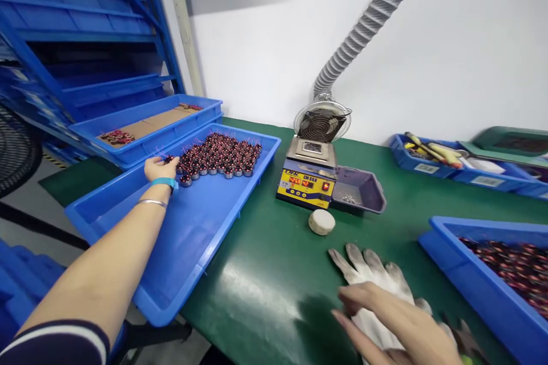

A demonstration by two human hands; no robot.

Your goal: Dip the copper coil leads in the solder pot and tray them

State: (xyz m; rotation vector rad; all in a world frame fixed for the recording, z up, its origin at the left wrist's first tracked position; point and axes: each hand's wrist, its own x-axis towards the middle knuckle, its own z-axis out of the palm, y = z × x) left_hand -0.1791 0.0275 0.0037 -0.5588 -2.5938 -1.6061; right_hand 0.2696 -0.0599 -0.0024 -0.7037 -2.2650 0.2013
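At the far left end of the blue tray (205, 228), my left hand (160, 170) is closed around a small dark component with thin red wires (169, 159), partly hidden by the fingers. Beside it stand many similar round components, copper-dark on top with silvery sides (220, 154), packed in the tray's far half. My right hand (398, 319), somewhat blurred, hovers over a white work glove (372, 274) with grey fingertips. Its thumb and forefinger are apart, with nothing visible between them.
A yellow-and-blue solder pot (303, 185) with a digital display stands mid-bench under a ducted fan (321, 122). Near it are a round white pad (321, 222) and a grey bin (359, 188). Another blue tray (462, 262) of components sits right; tool bins (423, 166) line the wall.
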